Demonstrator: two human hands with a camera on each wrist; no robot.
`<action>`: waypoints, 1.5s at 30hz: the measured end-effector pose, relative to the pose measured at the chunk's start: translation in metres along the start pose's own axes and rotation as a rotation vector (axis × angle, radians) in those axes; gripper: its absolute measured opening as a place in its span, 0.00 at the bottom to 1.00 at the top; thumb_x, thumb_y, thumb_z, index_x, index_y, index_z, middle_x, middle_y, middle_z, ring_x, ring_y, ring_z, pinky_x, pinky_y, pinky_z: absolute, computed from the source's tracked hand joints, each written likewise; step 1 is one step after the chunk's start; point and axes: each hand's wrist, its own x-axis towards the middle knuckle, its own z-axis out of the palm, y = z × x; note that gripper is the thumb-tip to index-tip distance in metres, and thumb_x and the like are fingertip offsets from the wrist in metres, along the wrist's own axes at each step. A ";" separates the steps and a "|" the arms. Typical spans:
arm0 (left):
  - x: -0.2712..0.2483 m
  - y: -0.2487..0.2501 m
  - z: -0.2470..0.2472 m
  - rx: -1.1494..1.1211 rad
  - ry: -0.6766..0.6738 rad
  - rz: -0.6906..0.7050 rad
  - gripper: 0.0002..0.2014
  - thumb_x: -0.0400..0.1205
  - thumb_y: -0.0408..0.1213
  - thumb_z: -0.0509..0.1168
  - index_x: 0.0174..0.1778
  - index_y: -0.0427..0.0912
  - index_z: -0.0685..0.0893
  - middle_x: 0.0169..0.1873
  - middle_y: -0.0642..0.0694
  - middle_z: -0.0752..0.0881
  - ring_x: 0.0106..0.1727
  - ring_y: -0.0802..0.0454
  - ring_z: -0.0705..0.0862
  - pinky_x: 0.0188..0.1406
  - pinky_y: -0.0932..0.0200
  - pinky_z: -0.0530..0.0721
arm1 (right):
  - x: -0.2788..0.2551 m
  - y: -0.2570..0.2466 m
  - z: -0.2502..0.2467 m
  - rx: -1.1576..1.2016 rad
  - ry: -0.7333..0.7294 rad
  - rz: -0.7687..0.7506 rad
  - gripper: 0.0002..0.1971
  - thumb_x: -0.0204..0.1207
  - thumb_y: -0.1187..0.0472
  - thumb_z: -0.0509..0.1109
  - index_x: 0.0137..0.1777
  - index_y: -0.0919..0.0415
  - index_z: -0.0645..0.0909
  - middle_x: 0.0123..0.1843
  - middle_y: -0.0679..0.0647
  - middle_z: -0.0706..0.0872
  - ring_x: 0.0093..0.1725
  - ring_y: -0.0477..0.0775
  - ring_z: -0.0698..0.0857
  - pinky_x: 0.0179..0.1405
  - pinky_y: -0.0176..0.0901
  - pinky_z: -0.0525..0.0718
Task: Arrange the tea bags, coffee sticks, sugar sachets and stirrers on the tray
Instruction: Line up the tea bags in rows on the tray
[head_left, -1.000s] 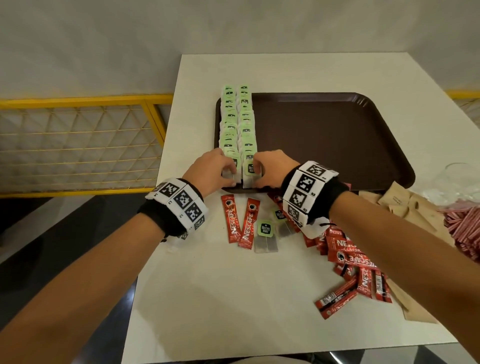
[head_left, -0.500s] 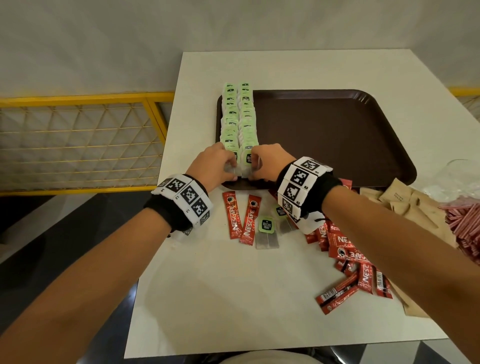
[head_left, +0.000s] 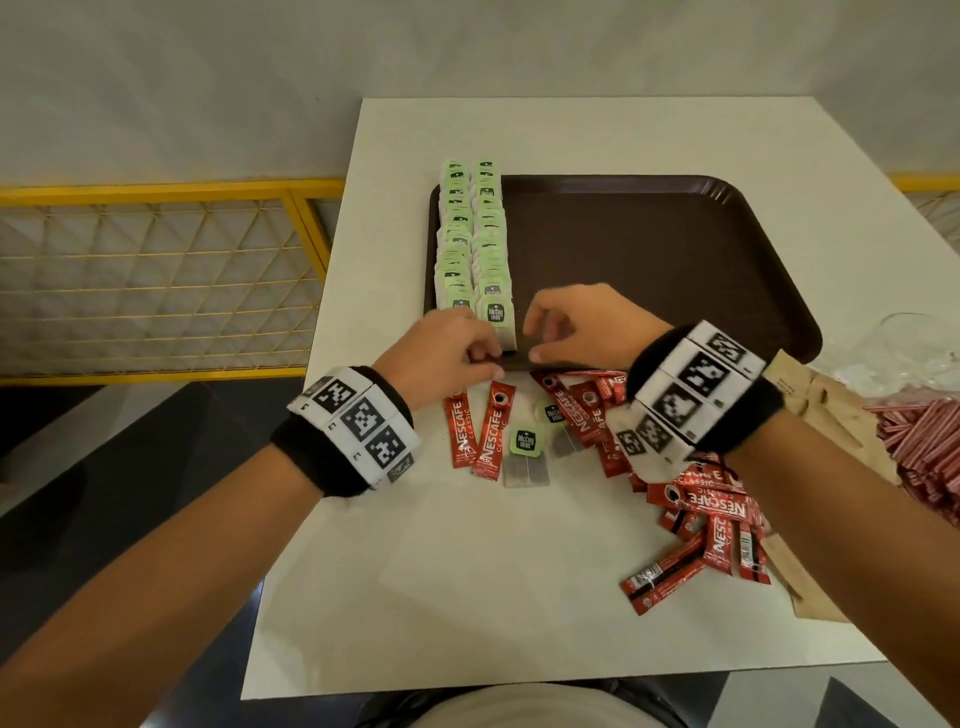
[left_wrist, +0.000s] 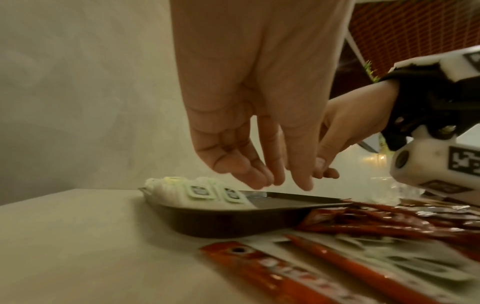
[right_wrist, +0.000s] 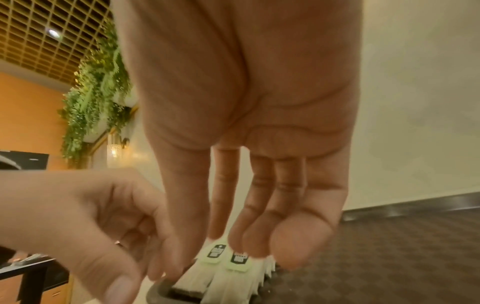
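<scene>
My fingers (left_wrist: 262, 164) on the left hand (head_left: 447, 353) hang loosely curled over the near left corner of the brown tray (head_left: 675, 249), holding nothing that I can see, their tips just above the closest tea bags (head_left: 475, 249). My right hand (head_left: 587, 325) sits just beside it over the tray's near edge, thumb and fingers bent in a slack arch, empty as well; from the right wrist view its fingertips (right_wrist: 249, 240) hover right at the tops of the nearest green tags, and I cannot tell whether they touch.

The tea bags stand in two overlapping rows along the tray's left side, running from the far rim to the near rim. The rest of the tray floor is bare brown.

On the white table (head_left: 467, 597) just in front of the tray lie two red coffee sticks (head_left: 488, 436) side by side, and two loose tea bags (head_left: 525, 457) next to them. A heap of more red sticks (head_left: 711, 525) spreads under my right wrist. Further right are brown paper sachets (head_left: 826, 400) and a pile of red-and-white striped stirrers (head_left: 924, 441)
</scene>
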 end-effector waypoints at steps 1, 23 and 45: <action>-0.003 0.006 0.003 0.004 -0.064 0.009 0.15 0.77 0.44 0.70 0.56 0.41 0.85 0.46 0.48 0.81 0.43 0.57 0.78 0.41 0.68 0.75 | -0.008 0.001 0.000 -0.041 -0.065 -0.007 0.11 0.74 0.56 0.73 0.56 0.53 0.81 0.42 0.44 0.80 0.46 0.47 0.81 0.45 0.38 0.79; -0.028 0.025 0.003 -0.291 -0.327 -0.069 0.11 0.75 0.34 0.73 0.44 0.48 0.77 0.44 0.39 0.89 0.44 0.43 0.87 0.49 0.50 0.86 | -0.018 0.012 0.034 -0.367 -0.267 0.007 0.23 0.64 0.51 0.80 0.53 0.58 0.76 0.52 0.52 0.67 0.58 0.55 0.65 0.55 0.49 0.77; 0.030 -0.037 -0.022 -0.210 -0.001 -0.270 0.14 0.72 0.34 0.76 0.52 0.42 0.83 0.46 0.43 0.87 0.43 0.51 0.83 0.42 0.64 0.76 | 0.055 -0.022 0.011 -0.110 -0.002 -0.028 0.15 0.74 0.68 0.70 0.60 0.60 0.79 0.64 0.56 0.80 0.62 0.55 0.79 0.49 0.38 0.73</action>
